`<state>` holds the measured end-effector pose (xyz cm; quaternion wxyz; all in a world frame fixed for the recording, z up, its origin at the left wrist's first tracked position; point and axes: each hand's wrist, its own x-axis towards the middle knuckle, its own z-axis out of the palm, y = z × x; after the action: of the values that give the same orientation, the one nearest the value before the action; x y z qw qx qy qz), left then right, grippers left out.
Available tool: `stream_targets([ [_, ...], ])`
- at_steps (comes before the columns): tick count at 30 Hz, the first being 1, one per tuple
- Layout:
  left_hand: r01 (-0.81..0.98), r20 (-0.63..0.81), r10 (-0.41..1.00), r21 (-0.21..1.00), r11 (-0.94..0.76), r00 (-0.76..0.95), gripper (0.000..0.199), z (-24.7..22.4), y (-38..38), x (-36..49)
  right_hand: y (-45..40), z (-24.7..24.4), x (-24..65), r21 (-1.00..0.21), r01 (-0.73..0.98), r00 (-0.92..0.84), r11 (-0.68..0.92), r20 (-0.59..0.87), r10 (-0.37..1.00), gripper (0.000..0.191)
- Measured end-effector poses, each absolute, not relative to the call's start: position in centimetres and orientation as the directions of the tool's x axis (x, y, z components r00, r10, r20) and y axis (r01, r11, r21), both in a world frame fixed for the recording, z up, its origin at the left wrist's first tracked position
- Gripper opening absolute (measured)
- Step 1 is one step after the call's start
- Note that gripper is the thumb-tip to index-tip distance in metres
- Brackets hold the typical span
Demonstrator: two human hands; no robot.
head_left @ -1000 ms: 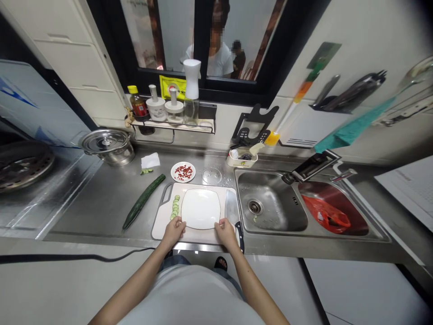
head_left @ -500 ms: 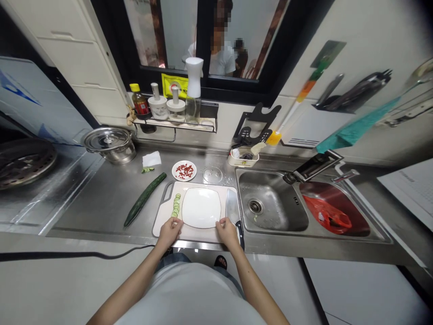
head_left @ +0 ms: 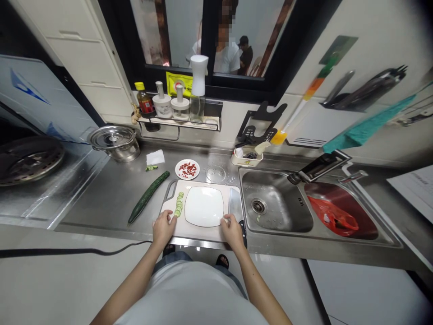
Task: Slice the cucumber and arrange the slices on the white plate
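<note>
A white, square-ish plate [head_left: 204, 206] lies flat on the light cutting board [head_left: 194, 232]. At the plate's near right corner, my right hand [head_left: 233, 231] has its thumb and fingers closed on the rim. My left hand [head_left: 163, 228] is off the plate, fingers apart and holding nothing, close to the lower end of a row of cucumber slices [head_left: 179, 204]. A kitchen knife [head_left: 234, 202] lies along the board's right side, its black handle partly behind my right hand. Left of the board rests a whole cucumber [head_left: 149, 197].
Behind the board stands a small plate of chopped red pieces [head_left: 187, 169]. A lidded steel pot [head_left: 117, 142] is at the back left. To the right is a double sink [head_left: 275, 225] with a red plastic bag [head_left: 333, 216]. A spice rack [head_left: 182, 124] hangs below the window.
My left hand has let go of the plate's near left corner and moved left towards the cucumber slices. The right hand stays at its corner. The whole view has shifted slightly.
</note>
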<state>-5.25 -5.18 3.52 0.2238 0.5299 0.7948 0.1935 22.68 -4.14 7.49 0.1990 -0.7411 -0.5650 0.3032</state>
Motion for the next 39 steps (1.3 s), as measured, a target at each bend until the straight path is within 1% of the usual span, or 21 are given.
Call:
stream_targets([
  [4,0.781,-0.156,0.921,0.492,0.386,-0.356,0.033,4.0,-4.8,-4.6,-4.2,7.3,22.7,-0.662,0.708,0.164,-0.247,-0.185,0.969,0.031],
  [10,0.774,-0.157,0.918,0.497,0.393,-0.365,0.025,4.1,-4.4,-4.3,-4.1,7.2,23.0,-0.670,0.701,0.163,-0.244,-0.182,0.970,0.030],
  [14,0.749,-0.143,0.913,0.531,0.396,-0.381,0.018,3.7,-4.3,-4.2,-4.1,7.0,23.0,-0.677,0.697,0.155,-0.236,-0.178,0.972,0.031],
  [19,0.694,-0.082,0.928,0.641,0.328,-0.363,0.011,3.4,-4.4,-4.2,-4.1,7.3,22.9,-0.693,0.679,0.148,-0.243,-0.196,0.969,0.032],
  [24,0.543,-0.127,0.918,0.772,0.329,-0.376,0.015,4.6,-4.3,-3.8,-4.0,8.0,22.8,-0.717,0.656,0.155,-0.234,-0.175,0.972,0.029],
  [27,0.378,-0.136,0.932,0.887,0.266,-0.337,0.020,6.5,-3.9,-3.2,-3.7,8.9,22.4,-0.737,0.647,0.132,-0.194,-0.142,0.981,0.027],
  [29,0.253,-0.170,0.944,0.936,0.245,-0.283,0.023,8.0,-3.4,-2.5,-3.3,9.9,21.9,-0.756,0.638,0.098,-0.148,-0.111,0.989,0.026],
  [31,0.151,-0.200,0.960,0.961,0.231,-0.198,0.027,9.4,-2.9,-1.7,-2.8,11.0,21.3,-0.785,0.613,0.037,-0.090,-0.085,0.996,0.026],
  [33,0.095,-0.207,0.971,0.971,0.219,-0.121,0.028,10.6,-2.6,-1.0,-2.2,12.1,20.5,-0.822,0.569,-0.050,-0.023,-0.063,0.997,0.025],
  [36,0.062,-0.197,0.979,0.978,0.200,-0.044,0.028,11.8,-2.3,-0.1,-1.6,13.2,19.2,-0.857,0.510,-0.164,0.073,-0.013,0.986,0.024],
  [39,0.060,-0.188,0.982,0.981,0.186,0.019,0.029,12.6,-2.3,0.3,-1.2,13.5,18.2,-0.874,0.461,-0.239,0.153,0.044,0.970,0.023],
])
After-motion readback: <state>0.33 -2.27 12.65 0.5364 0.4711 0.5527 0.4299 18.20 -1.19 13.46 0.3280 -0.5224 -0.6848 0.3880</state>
